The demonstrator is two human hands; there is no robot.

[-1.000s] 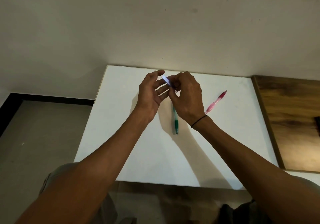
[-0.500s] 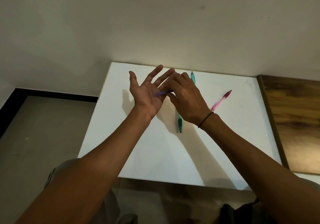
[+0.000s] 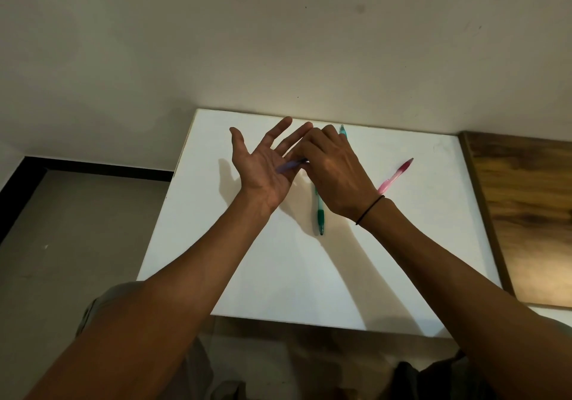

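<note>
The left hand (image 3: 263, 167) has been opening since a second ago and is now lying flat, palm up, fingers spreading. The right hand (image 3: 334, 170) is pinching a slim purple pen (image 3: 289, 165) against it. The work is looking only begun: a glossy green pen (image 3: 320, 217) below the grip and a pink pen (image 3: 397, 175) to its right are lying untouched on the matte white table (image 3: 247, 275).

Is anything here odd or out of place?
Slightly: the right hand holds a pale purple plastic pen against the open left hand, not paper. A green pen, a pink pen and a teal pen lie scattered on the white table.
</note>
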